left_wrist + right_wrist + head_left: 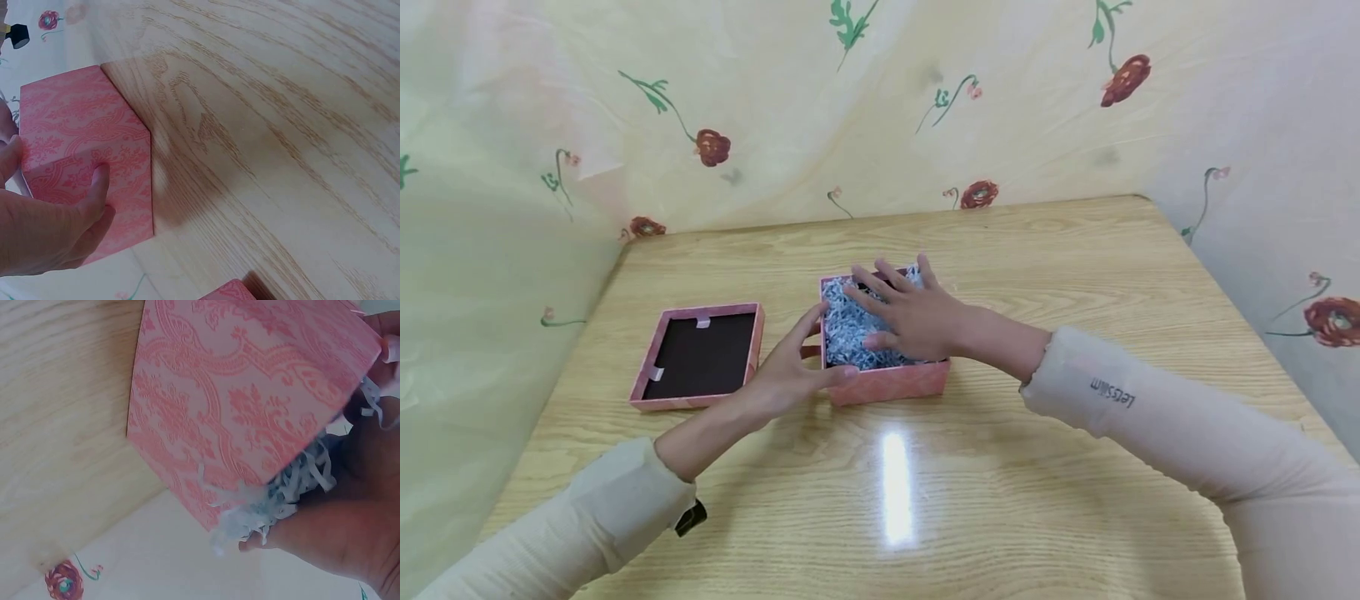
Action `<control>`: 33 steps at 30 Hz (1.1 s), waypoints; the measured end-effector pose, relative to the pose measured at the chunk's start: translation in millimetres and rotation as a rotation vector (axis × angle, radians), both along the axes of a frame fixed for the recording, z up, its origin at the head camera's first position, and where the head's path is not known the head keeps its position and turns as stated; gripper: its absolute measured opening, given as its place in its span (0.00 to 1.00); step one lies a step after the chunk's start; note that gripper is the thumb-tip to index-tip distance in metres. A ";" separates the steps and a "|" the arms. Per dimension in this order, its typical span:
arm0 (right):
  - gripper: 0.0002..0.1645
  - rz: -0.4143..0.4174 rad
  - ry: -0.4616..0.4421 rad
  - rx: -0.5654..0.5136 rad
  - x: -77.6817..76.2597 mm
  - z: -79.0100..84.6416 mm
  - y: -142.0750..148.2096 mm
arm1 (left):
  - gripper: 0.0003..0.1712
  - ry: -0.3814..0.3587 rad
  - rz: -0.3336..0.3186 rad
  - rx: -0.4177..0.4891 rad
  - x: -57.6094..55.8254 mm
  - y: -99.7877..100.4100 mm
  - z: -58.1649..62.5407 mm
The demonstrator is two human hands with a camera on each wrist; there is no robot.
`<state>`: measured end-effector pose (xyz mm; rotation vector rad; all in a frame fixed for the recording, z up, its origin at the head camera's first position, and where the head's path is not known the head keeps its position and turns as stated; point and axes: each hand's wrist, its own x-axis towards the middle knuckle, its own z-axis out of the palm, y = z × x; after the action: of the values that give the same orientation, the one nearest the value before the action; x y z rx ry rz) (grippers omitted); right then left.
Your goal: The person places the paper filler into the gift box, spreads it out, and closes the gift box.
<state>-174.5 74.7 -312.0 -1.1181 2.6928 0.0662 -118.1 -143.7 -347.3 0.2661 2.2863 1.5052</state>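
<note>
1. Well, from where I stand, the pink box (891, 386) sits on the wooden table (1075, 275), roughly midway across, its open top facing up.
2. Pale blue shredded paper (850, 329) fills most of it, and strands poke up past the edge on the right wrist's side.
3. The left hand (786, 375) grips the box at its near left corner, with the thumb at the near rim and the fingers against the patterned left wall.
4. The right hand (921, 321) holds nothing that I can make out; its fingers are spread wide over the opening, and its thumb touches the paper.
5. Something dark shows between those fingers toward the far side; I can't tell what.
6. Just left of the box lies a pink lid (707, 354), inside up, lined in black, with two small pale tabs (703, 322) at its edges.
7. Both arms wear light sleeves (1150, 425), the right one lettered near the cuff.
8. Behind the table hangs a pale sheet (790, 108) printed with red flowers and green stems.
</note>
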 end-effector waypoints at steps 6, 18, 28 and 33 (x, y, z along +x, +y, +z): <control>0.42 0.016 -0.092 -0.022 -0.4 -10.3 -6.0 | 0.56 -0.001 -0.002 0.002 -0.2 -0.2 -1.0; 0.41 0.030 -0.363 0.034 -17.3 -25.7 -18.7 | 0.56 -0.011 0.008 -0.016 -2.5 0.9 0.2; 0.41 0.008 -0.458 0.088 -24.4 -35.7 -20.6 | 0.55 -0.009 0.010 -0.021 -2.7 2.6 0.9; 0.41 0.010 -0.420 0.092 -23.6 -32.8 -21.7 | 0.55 -0.017 0.021 -0.022 -4.0 2.1 -0.3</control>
<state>-198.1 53.0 -344.8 -0.9898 2.2888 -0.0396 -122.1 -141.6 -347.6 0.2233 2.2977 1.4865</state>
